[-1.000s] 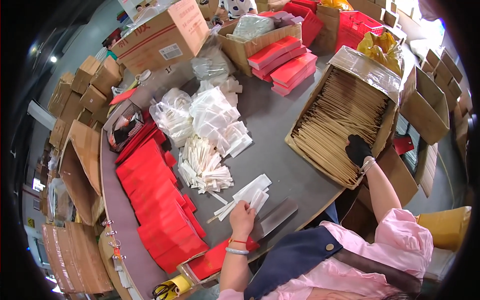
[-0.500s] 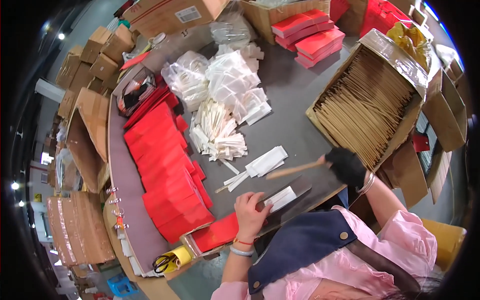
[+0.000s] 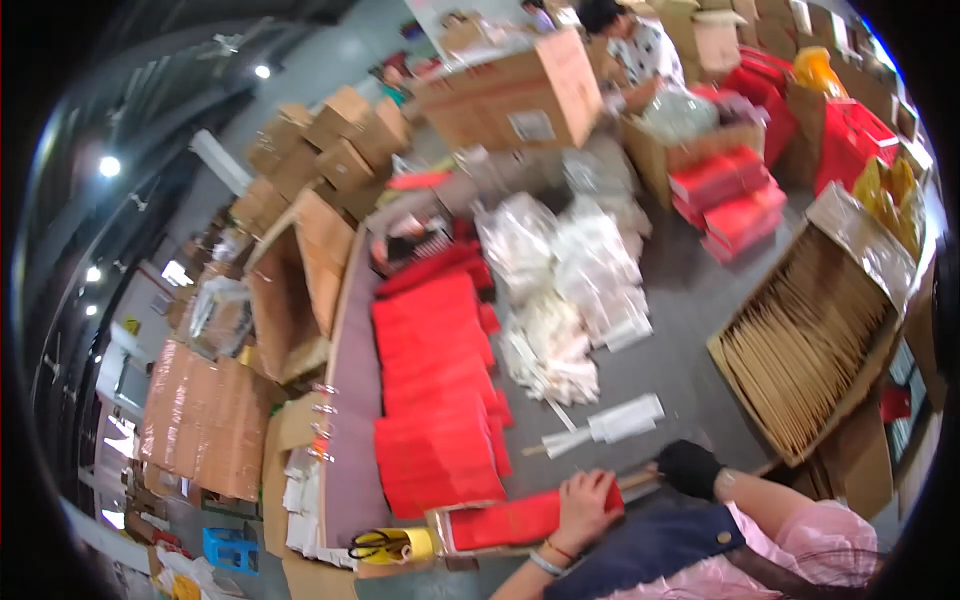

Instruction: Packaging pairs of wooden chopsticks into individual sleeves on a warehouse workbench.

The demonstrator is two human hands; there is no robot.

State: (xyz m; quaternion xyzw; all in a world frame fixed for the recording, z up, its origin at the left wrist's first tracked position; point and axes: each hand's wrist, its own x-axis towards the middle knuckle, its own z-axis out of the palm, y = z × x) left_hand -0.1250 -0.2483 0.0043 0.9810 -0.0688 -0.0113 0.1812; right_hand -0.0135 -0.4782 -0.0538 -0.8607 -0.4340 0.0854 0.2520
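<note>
My left hand (image 3: pixel 588 512) lies over the right end of a long red packet (image 3: pixel 500 522), its fingers curled round it. The packet rests in a narrow cardboard tray (image 3: pixel 438 528) at the table's near edge. My right hand (image 3: pixel 690 468), in a black glove, is just right of the packet's end. It pinches a thin tan stick-like piece (image 3: pixel 645 484), partly hidden and blurred. Beyond the hands lie several flat white paper sleeves (image 3: pixel 628 418). To the right, a cardboard box (image 3: pixel 722 352) holds many similar thin brown stick-like pieces (image 3: pixel 810 340).
Overlapping red packets (image 3: pixel 435 390) cover the left of the table. White sleeves in plastic (image 3: pixel 600 265) pile up mid-table. Red stacks (image 3: pixel 735 200) stand at the far right. A yellow roll with black scissors (image 3: pixel 395 545) sits near left. Another person (image 3: pixel 645 50) is at the back.
The view has swung up and left. My right hand has brought the tan piece to the tray's right end, beside my left hand. The white sleeve lying there is out of sight.
</note>
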